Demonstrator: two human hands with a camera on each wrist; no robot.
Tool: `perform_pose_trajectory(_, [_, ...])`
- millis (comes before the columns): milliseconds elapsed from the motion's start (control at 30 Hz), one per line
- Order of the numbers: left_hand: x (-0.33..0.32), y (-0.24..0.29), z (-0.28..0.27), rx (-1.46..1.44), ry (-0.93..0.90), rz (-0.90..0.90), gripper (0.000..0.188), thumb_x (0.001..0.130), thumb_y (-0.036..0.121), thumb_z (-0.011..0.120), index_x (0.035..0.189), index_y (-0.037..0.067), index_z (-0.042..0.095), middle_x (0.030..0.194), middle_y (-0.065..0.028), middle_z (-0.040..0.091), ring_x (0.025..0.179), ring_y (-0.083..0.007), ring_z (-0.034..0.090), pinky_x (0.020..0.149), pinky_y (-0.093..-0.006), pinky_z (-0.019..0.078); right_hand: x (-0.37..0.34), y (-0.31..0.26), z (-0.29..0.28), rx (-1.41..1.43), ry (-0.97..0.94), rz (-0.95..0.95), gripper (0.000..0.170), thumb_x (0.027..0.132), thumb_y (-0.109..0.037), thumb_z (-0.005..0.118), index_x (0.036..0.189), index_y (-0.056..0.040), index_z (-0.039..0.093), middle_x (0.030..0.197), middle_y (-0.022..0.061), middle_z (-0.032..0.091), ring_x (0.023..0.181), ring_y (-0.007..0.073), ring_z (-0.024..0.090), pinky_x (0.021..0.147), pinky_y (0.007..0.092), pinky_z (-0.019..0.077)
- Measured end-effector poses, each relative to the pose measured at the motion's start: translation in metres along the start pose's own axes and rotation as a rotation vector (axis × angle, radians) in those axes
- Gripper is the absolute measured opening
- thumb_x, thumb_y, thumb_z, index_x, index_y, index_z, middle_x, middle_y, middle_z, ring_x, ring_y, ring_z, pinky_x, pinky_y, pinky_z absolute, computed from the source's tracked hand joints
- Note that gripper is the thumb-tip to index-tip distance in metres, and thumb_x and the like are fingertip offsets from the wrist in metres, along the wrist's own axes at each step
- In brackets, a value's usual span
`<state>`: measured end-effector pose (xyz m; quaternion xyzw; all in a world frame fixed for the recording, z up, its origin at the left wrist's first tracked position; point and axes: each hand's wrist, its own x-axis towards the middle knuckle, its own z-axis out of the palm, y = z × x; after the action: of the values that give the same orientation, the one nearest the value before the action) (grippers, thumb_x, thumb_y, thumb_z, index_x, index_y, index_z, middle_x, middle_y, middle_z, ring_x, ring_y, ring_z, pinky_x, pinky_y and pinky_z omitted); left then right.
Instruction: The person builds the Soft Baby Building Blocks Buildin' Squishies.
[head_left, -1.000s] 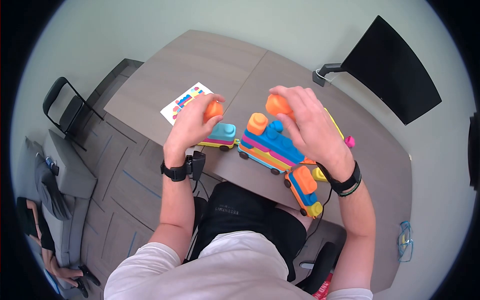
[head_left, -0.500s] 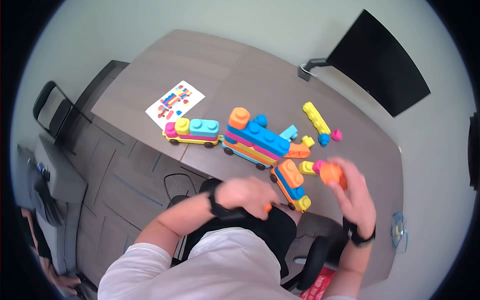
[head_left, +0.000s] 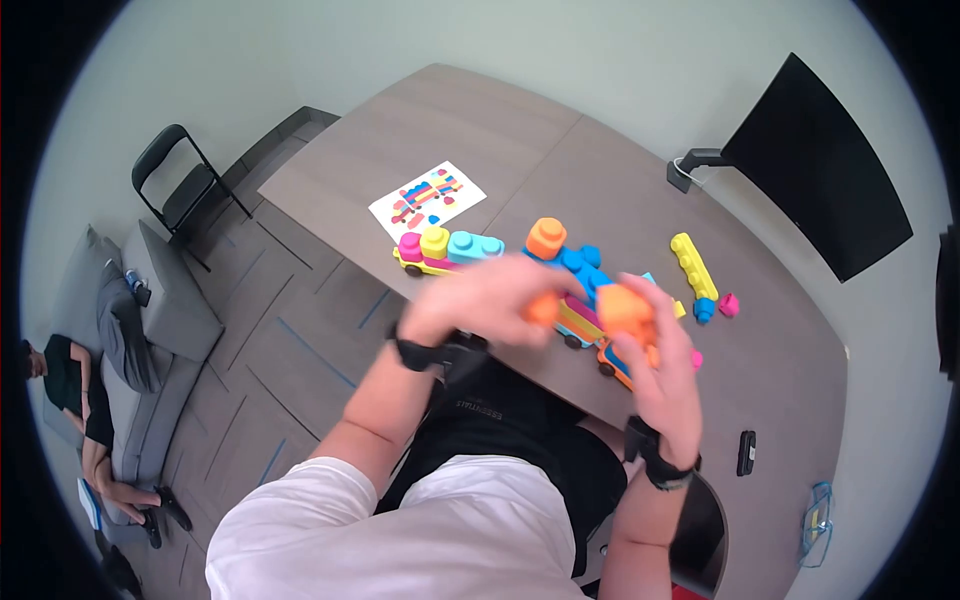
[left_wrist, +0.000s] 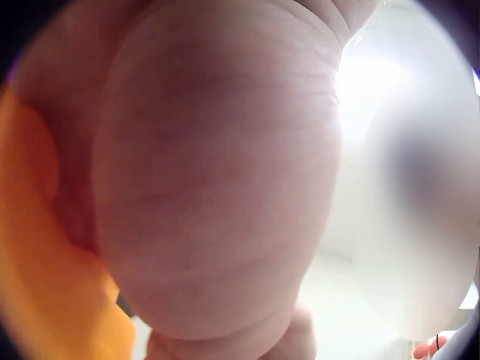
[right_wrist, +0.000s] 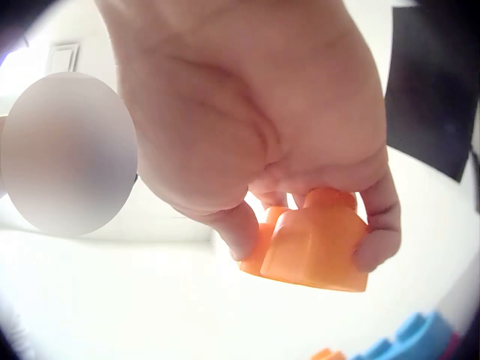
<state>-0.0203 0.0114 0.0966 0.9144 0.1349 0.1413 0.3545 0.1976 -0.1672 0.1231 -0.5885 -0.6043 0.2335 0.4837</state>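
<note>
In the head view my left hand, blurred, holds an orange block at its fingertips. My right hand grips another orange piece, with the thumb on one side and fingers on the other; the right wrist view shows this orange piece with rounded studs pointing up at the palm. Behind both hands stands a block train: a wagon with pink, yellow and light blue blocks, and a taller stack with blue blocks topped by an orange block. The hands partly hide the train.
A printed picture sheet lies at the back left. On the right are a yellow bar, a blue piece, a pink piece, a black object, glasses and a monitor. A person sits on a sofa.
Since half a second ago, my left hand has risen from above the lap to in front of the train. My right hand has come inward. Both still hold orange pieces.
</note>
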Motion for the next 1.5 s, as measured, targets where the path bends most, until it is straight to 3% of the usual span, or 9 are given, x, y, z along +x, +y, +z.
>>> perform_pose_trajectory(100, [-0.052,-0.013,-0.049,0.109,0.382,-0.148,0.057,0.084,0.012,0.074,0.141,0.006,0.071,0.099,-0.0127,0.08,0.091,-0.0294,0.08,0.087,-0.0407,0.0613,0.047,0.021,0.051,-0.105,-0.206,-0.237,0.056,0.106,-0.005,0.068,0.16,-0.0058,0.054,0.141,0.0211,0.067,0.128,0.0376,0.068,0.11,0.0448,0.0531])
perform_pose_trajectory(200, [-0.067,-0.045,-0.06,0.142,0.494,-0.307,0.054,0.081,0.019,0.077,0.135,0.009,0.076,0.103,-0.0091,0.083,0.101,-0.0331,0.08,0.088,-0.0447,0.062,0.085,0.028,0.108,-0.182,-0.32,-0.38,0.061,0.105,-0.006,0.069,0.163,-0.0065,0.051,0.141,0.021,0.066,0.13,0.0424,0.062,0.11,0.0511,0.0516])
perform_pose_trajectory(367, [-0.056,-0.085,-0.055,0.34,0.482,-0.577,0.058,0.079,0.014,0.076,0.137,0.012,0.078,0.105,-0.0085,0.084,0.098,-0.0295,0.079,0.085,-0.0424,0.0624,0.133,0.056,0.173,-0.611,-0.229,-0.408,0.069,0.098,0.002,0.07,0.163,-0.0065,0.049,0.132,0.0178,0.066,0.124,0.0384,0.061,0.097,0.0533,0.0542])
perform_pose_trajectory(567, [-0.06,-0.101,-0.058,0.095,0.42,-0.589,0.052,0.083,0.012,0.075,0.133,0.019,0.086,0.097,-0.0102,0.084,0.092,-0.0268,0.079,0.085,-0.041,0.0627,0.143,0.076,0.188,-0.76,-0.292,-0.302,0.072,0.09,0.004,0.073,0.158,-0.0059,0.052,0.132,0.0164,0.066,0.128,0.0378,0.06,0.098,0.0558,0.0542])
perform_pose_trajectory(600, [-0.059,-0.086,-0.063,-0.077,0.377,-0.771,0.046,0.088,0.013,0.074,0.132,0.016,0.086,0.097,-0.0133,0.084,0.092,-0.0294,0.08,0.088,-0.042,0.063,0.143,0.075,0.19,-0.761,-0.302,-0.301,0.072,0.09,0.004,0.073,0.158,-0.0059,0.052,0.132,0.0164,0.066,0.128,0.0378,0.06,0.098,0.0558,0.0542])
perform_pose_trajectory(700, [-0.058,-0.12,-0.043,0.084,0.5,-0.529,0.041,0.093,0.013,0.073,0.132,0.013,0.085,0.098,-0.0161,0.084,0.093,-0.0319,0.08,0.091,-0.0436,0.063,0.142,0.069,0.19,-0.73,-0.301,-0.257,0.073,0.089,0.001,0.073,0.158,-0.0053,0.051,0.135,0.0184,0.064,0.131,0.0391,0.058,0.1,0.0574,0.0535])
perform_pose_trajectory(1133, [-0.052,-0.113,-0.041,0.156,0.465,-0.652,0.04,0.095,0.017,0.075,0.134,0.015,0.084,0.101,-0.0196,0.083,0.09,-0.035,0.077,0.087,-0.0444,0.0611,0.134,0.088,0.214,-0.725,-0.132,-0.309,0.067,0.099,-0.017,0.077,0.158,-0.0022,0.049,0.141,0.0158,0.063,0.139,0.0363,0.053,0.107,0.0557,0.0467])
perform_pose_trajectory(1333, [-0.055,-0.11,-0.043,0.179,0.39,-0.681,0.038,0.096,0.02,0.075,0.132,0.015,0.085,0.117,-0.0189,0.083,0.105,-0.037,0.078,0.095,-0.0433,0.0622,0.124,0.097,0.22,-0.898,-0.072,-0.399,0.066,0.097,-0.021,0.078,0.156,-0.0038,0.053,0.137,0.0143,0.063,0.134,0.0341,0.055,0.108,0.0521,0.0455])
perform_pose_trajectory(1500, [-0.061,-0.131,-0.048,0.214,0.564,-0.429,0.037,0.1,0.018,0.074,0.131,-0.001,0.08,0.122,-0.0208,0.083,0.113,-0.0346,0.08,0.101,-0.0431,0.0607,0.128,0.09,0.215,-0.908,-0.172,-0.316,0.084,0.096,-0.037,0.08,0.165,-0.0004,0.049,0.144,0.0157,0.063,0.142,0.0346,0.053,0.113,0.0532,0.0452])
